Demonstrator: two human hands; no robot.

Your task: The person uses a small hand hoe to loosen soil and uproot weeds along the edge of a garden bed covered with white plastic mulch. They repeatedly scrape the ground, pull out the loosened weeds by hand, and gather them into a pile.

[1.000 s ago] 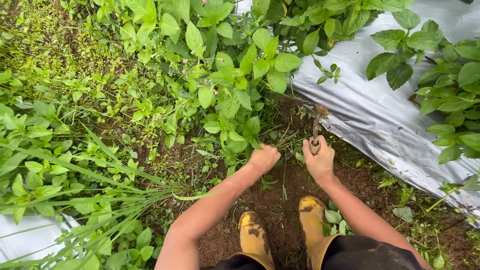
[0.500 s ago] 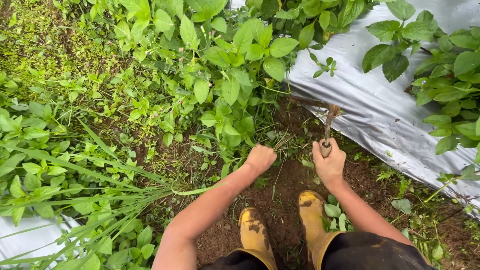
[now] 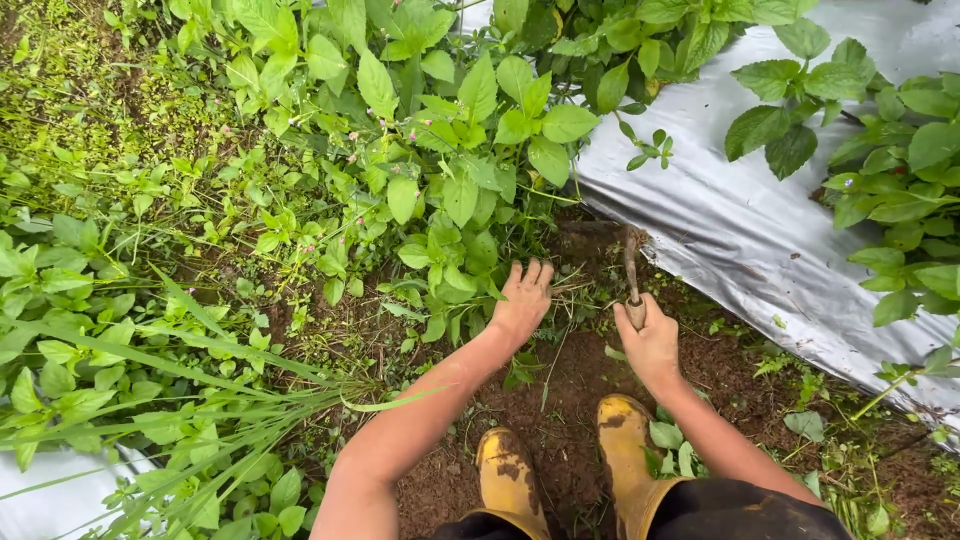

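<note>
I squat over bare brown soil (image 3: 560,400) in muddy yellow boots (image 3: 625,450). My right hand (image 3: 652,340) is shut on the wooden handle of a small rusty hoe (image 3: 632,265), whose blade end lies on the soil near the plastic sheet. My left hand (image 3: 522,300) reaches into the base of a leafy green weed clump (image 3: 450,200), fingers pressed down among the stems and thin dry stalks; whether it grips them I cannot tell.
A silver plastic mulch sheet (image 3: 740,220) runs diagonally on the right, with leafy plants (image 3: 900,170) growing over it. Dense weeds and long grass blades (image 3: 150,350) fill the left. A white sheet corner (image 3: 40,500) shows bottom left.
Both hands moved forward toward the weeds. The left hand went from a loose fist to fingers stretched into the weed base. The hoe head came down to the soil.
</note>
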